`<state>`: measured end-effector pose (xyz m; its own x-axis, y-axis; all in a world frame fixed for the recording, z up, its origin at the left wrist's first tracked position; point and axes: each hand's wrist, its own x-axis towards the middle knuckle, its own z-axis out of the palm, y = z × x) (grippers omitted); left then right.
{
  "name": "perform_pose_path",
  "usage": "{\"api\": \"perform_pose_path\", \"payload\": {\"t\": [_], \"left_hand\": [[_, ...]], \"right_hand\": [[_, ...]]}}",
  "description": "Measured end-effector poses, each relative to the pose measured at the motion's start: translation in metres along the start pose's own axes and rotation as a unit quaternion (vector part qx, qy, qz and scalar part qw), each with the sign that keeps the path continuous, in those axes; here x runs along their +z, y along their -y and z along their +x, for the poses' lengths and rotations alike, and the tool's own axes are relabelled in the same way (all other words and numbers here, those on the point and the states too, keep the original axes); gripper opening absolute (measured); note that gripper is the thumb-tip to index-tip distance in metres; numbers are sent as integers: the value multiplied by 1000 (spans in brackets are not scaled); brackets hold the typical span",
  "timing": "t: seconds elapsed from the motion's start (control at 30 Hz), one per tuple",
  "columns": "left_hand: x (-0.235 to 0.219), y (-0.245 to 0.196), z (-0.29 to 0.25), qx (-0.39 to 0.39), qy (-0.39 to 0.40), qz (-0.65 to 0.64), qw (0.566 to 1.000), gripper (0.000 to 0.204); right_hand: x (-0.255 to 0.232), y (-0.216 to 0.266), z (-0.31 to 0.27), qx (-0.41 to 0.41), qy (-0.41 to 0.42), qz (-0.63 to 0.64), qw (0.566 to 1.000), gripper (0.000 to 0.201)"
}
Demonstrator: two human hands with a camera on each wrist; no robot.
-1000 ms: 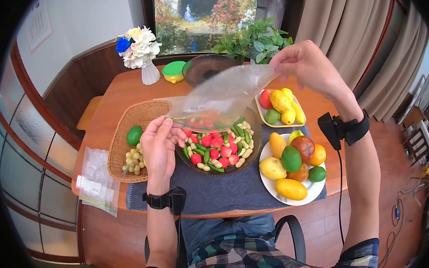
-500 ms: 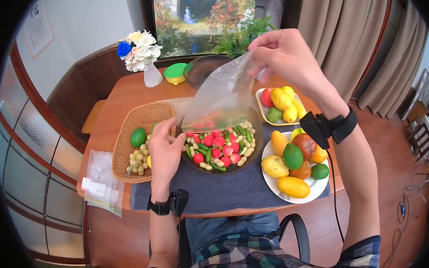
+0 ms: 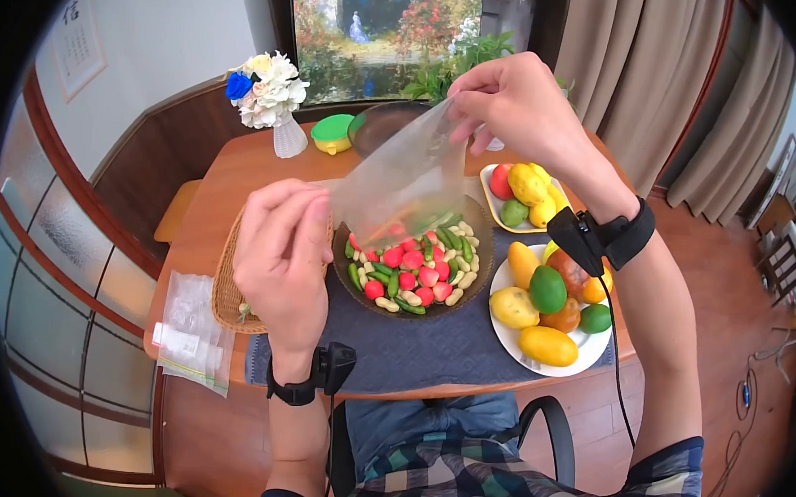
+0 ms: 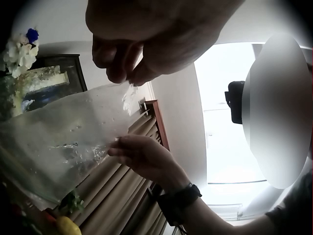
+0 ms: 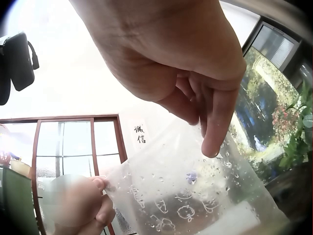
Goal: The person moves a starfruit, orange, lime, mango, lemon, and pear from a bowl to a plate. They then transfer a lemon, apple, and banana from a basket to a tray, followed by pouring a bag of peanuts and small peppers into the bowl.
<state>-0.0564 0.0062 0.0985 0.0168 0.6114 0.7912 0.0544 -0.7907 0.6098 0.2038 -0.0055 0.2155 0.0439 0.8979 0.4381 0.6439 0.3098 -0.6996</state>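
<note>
A clear zip bag [image 3: 402, 177] with water drops inside hangs over a brown glass bowl [image 3: 338, 277], its green-edged mouth downward. My right hand [image 3: 523, 102] pinches one upper corner of it between thumb and fingers. At the opposite upper corner, my left hand [image 3: 285, 261] pinches the plastic; the grip shows in the left wrist view. White cartoon drawings mark the bag [image 5: 186, 210] in the right wrist view. Red strawberries [image 3: 413, 259], green peppers [image 3: 392, 284] and peanuts [image 3: 454, 296] fill the bowl, partly seen through the film.
A wicker basket [image 3: 224, 307], partly behind my left hand, stands left of the bowl, beside another flat plastic bag [image 3: 198, 328]. To the right are a plate [image 3: 527, 363] and a small tray [image 3: 498, 220] of fruit. A green-lidded container [image 3: 332, 133] and vase [image 3: 288, 139] stand behind.
My left hand let go of the bag's mouth, dipped beside the basket, then rose and took an upper corner. My right hand moved left with the bag, which now hangs steeper.
</note>
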Motion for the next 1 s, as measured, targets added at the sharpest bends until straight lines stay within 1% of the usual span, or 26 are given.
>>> {"api": "perform_pose_path", "payload": {"t": [0.03, 0.07, 0.13, 0.17, 0.23, 0.27, 0.37, 0.4, 0.47, 0.53, 0.6, 0.63, 0.67, 0.73, 0.77, 0.8, 0.83, 0.87, 0.93, 1.0], "left_hand": [[-1, 2, 0, 6, -22, -21, 1000, 16], [-2, 2, 0, 5, -23, -20, 1000, 16], [-3, 2, 1, -30, -32, -30, 999, 21], [-3, 0, 0, -30, -33, -30, 999, 21], [-4, -4, -6, -127, -18, -111, 986, 41], [-4, -4, -9, -128, -16, -111, 985, 41], [-13, 10, -22, -213, 57, -100, 970, 74], [-14, 16, -28, -214, 57, -100, 970, 74], [-15, 27, -39, -302, 93, -72, 946, 76], [-13, 40, -50, -313, 82, -72, 944, 73], [-13, 48, -57, -364, 89, -112, 920, 76], [-9, 53, -58, -343, 90, -133, 925, 64], [-8, 58, -59, -344, 87, -133, 925, 64], [-5, 64, -57, -378, 76, -205, 899, 51], [-5, 64, -55, -378, 75, -205, 900, 51], [-3, 65, -52, -358, 54, -224, 905, 46], [-2, 65, -50, -337, 33, -243, 909, 41], [-1, 64, -46, -337, 32, -243, 909, 41], [-1, 60, -39, -275, 28, -326, 904, 31], [2, 61, -38, -262, 23, -337, 904, 29]], "right_hand": [[-1, -3, 0, 1, 2, 12, 1000, 25], [0, -5, 1, 2, 5, 25, 1000, 24], [3, -7, 0, -2, 2, 36, 999, 23], [4, -8, 0, -5, -2, 47, 999, 22], [2, -11, 3, -10, -5, 51, 999, 22], [1, -13, 4, -13, -7, 54, 998, 22], [-5, -8, 4, -2, -20, 61, 998, 22], [-6, -6, 3, -2, -19, 62, 998, 22], [-10, -3, 0, 0, -38, 74, 997, 21], [-16, -4, -1, 8, -23, 95, 995, 21], [-19, -6, -1, 17, -7, 116, 993, 21], [-19, -8, -1, 21, -16, 128, 991, 21], [-19, -10, -1, 24, -24, 140, 990, 20], [-19, -14, -3, 33, -20, 149, 988, 19], [-20, -15, -4, 43, -18, 157, 987, 18], [-23, -17, -5, 42, -18, 156, 987, 18], [-25, -20, -7, 57, -18, 148, 987, 17], [-28, -23, -9, 73, -18, 140, 987, 16], [-33, -37, -15, 81, -18, 152, 985, 17], [-40, -55, -25, 86, -9, 165, 983, 18]]}}
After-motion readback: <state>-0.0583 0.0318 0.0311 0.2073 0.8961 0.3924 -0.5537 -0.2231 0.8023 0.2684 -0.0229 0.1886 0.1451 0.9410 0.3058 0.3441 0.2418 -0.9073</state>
